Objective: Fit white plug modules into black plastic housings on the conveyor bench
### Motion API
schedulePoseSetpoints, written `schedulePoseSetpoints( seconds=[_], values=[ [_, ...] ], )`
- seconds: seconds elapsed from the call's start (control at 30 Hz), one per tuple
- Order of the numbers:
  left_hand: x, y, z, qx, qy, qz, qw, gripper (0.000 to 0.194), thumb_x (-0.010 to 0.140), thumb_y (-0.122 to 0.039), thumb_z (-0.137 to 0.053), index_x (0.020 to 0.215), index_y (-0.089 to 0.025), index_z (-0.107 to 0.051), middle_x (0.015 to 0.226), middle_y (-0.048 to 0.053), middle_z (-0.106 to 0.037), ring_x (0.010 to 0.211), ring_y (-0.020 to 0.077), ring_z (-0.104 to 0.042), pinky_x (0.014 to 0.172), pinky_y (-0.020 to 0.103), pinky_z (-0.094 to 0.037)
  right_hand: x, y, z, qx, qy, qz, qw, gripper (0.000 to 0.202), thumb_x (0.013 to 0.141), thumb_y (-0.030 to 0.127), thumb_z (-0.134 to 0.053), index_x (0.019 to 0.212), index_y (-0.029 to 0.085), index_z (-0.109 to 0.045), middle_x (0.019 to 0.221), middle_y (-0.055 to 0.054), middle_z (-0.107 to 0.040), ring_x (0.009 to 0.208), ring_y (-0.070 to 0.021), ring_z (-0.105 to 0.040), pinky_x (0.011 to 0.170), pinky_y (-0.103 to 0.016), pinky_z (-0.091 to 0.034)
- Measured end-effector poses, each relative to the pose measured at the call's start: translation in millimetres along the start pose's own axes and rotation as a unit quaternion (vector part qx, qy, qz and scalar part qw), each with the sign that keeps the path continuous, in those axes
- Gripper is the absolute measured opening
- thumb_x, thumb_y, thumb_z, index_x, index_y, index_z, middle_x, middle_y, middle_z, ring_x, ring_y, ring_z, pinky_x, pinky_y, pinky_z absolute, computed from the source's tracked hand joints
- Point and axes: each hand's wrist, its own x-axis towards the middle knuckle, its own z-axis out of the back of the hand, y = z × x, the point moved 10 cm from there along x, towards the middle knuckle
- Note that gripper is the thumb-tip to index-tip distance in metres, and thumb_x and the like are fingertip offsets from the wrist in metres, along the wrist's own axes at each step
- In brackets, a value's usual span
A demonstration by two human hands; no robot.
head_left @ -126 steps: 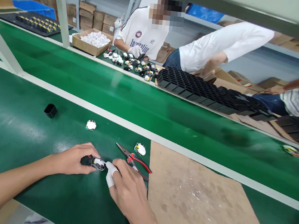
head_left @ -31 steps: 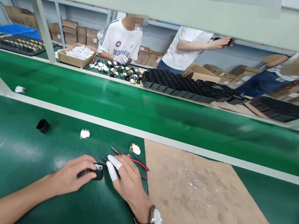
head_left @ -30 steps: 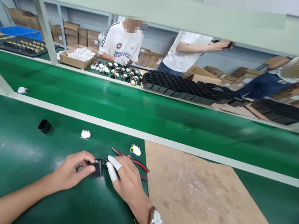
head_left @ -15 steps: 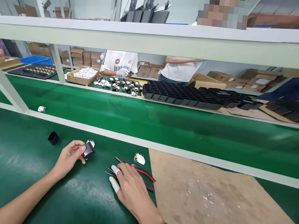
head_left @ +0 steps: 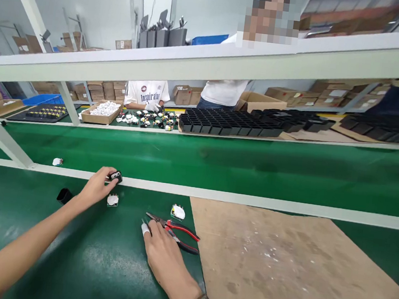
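Observation:
My left hand [head_left: 99, 187] is closed around a small black plastic housing [head_left: 115, 176], over the pale rail at the bench's far edge. Something light-coloured shows in the housing's open end. Just below it, a small circuit board with a white top [head_left: 112, 200] lies on the green bench. My right hand [head_left: 161, 246], with a white finger cot on the thumb, is closed on thin metal tweezers [head_left: 144, 221], mostly hidden by the fingers. It lies against red-and-black pliers [head_left: 185, 229]. Another white-topped board [head_left: 178, 212] sits beyond the pliers.
An empty black housing [head_left: 64, 195] lies left of my left hand. A brown cardboard sheet [head_left: 262, 257] covers the bench at right. Past the rail [head_left: 251, 204] runs a green belt [head_left: 219, 164] carrying one white-topped board [head_left: 57, 161]. Two people work beyond, near black housings [head_left: 224, 122].
My left hand has carried the black housing up and away over the rail, leaving the white-topped board below in view. My right hand's fingers have drawn in beside the pliers. The view has shifted.

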Motion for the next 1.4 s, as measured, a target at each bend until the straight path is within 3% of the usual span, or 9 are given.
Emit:
schedulePoseSetpoints(
  seconds=[0.13, 0.33, 0.57, 0.8, 0.93, 1.03, 1.13, 1.27, 1.4],
  values=[
    [53, 39, 1.3, 0.075, -0.018, 0.047, 0.996, 0.024, 0.099, -0.033, -0.07, 0.116, -0.016, -0.068, 0.116, 0.011, -0.07, 0.104, 0.0258, -0.07, 0.098, 0.045, -0.058, -3, -7, 1, -0.04, -0.063, -0.012, 0.997, 0.048, 0.071, -0.011, -0.061, 0.112, 0.013, -0.069, 0.107, -0.013, -0.068, 0.094, -0.0283, -0.064, 0.078, -0.038, -0.056],
    [63, 76, 0.1, 0.124, 0.008, 0.081, 0.989, 0.04, 0.1, -0.043, -0.072, 0.127, -0.014, -0.066, 0.118, 0.01, -0.072, 0.103, 0.0241, -0.071, 0.093, 0.044, -0.06, -7, -6, -6, -0.012, -0.101, 0.009, 0.995, 0.042, 0.065, -0.005, -0.067, 0.1, 0.018, -0.071, 0.109, -0.013, -0.069, 0.099, -0.0317, -0.061, 0.082, -0.042, -0.056],
    [54, 138, 80.6, 0.184, -0.036, 0.152, 0.97, 0.053, 0.092, -0.043, -0.076, 0.132, -0.01, -0.067, 0.142, 0.022, -0.065, 0.143, 0.0403, -0.052, 0.121, 0.053, -0.039, -8, -8, -4, -0.015, -0.07, -0.01, 0.997, 0.055, 0.062, -0.007, -0.064, 0.112, 0.015, -0.07, 0.114, -0.015, -0.069, 0.102, -0.0316, -0.062, 0.085, -0.04, -0.057],
    [24, 188, 121.6, 0.176, -0.056, 0.226, 0.956, 0.047, 0.097, -0.05, -0.07, 0.126, -0.014, -0.069, 0.129, 0.016, -0.072, 0.121, 0.0321, -0.069, 0.109, 0.055, -0.052, -6, -6, -4, 0.012, -0.058, -0.016, 0.998, 0.052, 0.066, -0.009, -0.064, 0.111, 0.016, -0.068, 0.112, -0.014, -0.068, 0.104, -0.0325, -0.064, 0.088, -0.041, -0.055],
    [31, 162, 117.1, 0.141, -0.073, 0.191, 0.969, 0.051, 0.089, -0.049, -0.071, 0.125, -0.013, -0.071, 0.12, 0.018, -0.076, 0.11, 0.036, -0.072, 0.104, 0.052, -0.056, -5, -1, 3, 0.022, -0.061, -0.009, 0.998, 0.052, 0.07, -0.009, -0.065, 0.116, 0.014, -0.066, 0.113, -0.014, -0.067, 0.102, -0.0313, -0.064, 0.087, -0.041, -0.054],
    [27, 112, 93.0, 0.1, -0.061, 0.134, 0.984, 0.056, 0.09, -0.049, -0.069, 0.133, -0.014, -0.068, 0.123, 0.016, -0.076, 0.105, 0.0335, -0.073, 0.1, 0.049, -0.059, -5, 8, 13, 0.059, -0.08, 0.019, 0.995, 0.041, 0.077, -0.004, -0.066, 0.112, 0.017, -0.066, 0.118, -0.014, -0.066, 0.106, -0.0302, -0.062, 0.089, -0.042, -0.053],
    [-6, 38, 40.3, 0.026, 0.034, 0.031, 0.999, 0.054, 0.086, -0.051, -0.079, 0.134, -0.027, -0.071, 0.121, 0.006, -0.078, 0.105, 0.0271, -0.074, 0.098, 0.038, -0.06, -6, 14, 16, 0.072, -0.075, 0.038, 0.994, 0.029, 0.08, 0.001, -0.068, 0.103, 0.018, -0.067, 0.116, -0.013, -0.067, 0.106, -0.0293, -0.062, 0.089, -0.042, -0.054],
    [-86, -67, -32.8, -0.089, 0.234, -0.161, 0.955, 0.054, 0.087, -0.044, -0.085, 0.138, -0.032, -0.071, 0.116, 0.009, -0.08, 0.104, 0.0283, -0.074, 0.099, 0.039, -0.058, -5, 10, 14, 0.086, -0.061, 0.029, 0.994, 0.026, 0.076, 0.0, -0.069, 0.095, 0.018, -0.066, 0.109, -0.012, -0.068, 0.101, -0.0292, -0.062, 0.088, -0.043, -0.056],
    [-106, -80, -24.1, -0.092, 0.209, -0.178, 0.957, 0.06, 0.085, -0.046, -0.088, 0.141, -0.034, -0.07, 0.13, 0.01, -0.076, 0.119, 0.0324, -0.069, 0.11, 0.047, -0.051, -4, 12, 22, 0.141, -0.063, 0.041, 0.987, 0.029, 0.077, -0.004, -0.062, 0.095, 0.018, -0.066, 0.114, -0.012, -0.067, 0.103, -0.0279, -0.062, 0.09, -0.044, -0.057]
  ],
)
